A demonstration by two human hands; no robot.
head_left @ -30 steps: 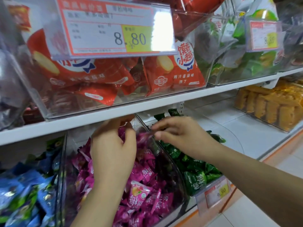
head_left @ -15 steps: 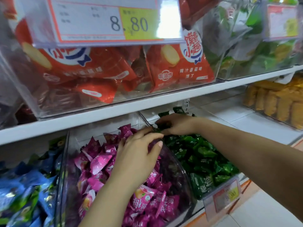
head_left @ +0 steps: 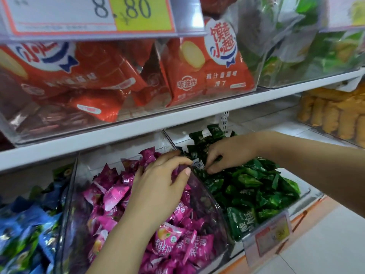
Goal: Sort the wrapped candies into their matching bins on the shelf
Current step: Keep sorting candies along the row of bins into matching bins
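While the right hand is pinching a green candy at the back of the green candies, the left hand is curling over the pink candies; whether it is gripping one, I cannot tell. Both piles are sitting in clear bins on the lower shelf, under red snack packs.

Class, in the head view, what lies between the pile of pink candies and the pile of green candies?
The head view shows a clear plastic bin wall standing between the pink candies and the green candies, keeping the piles apart.
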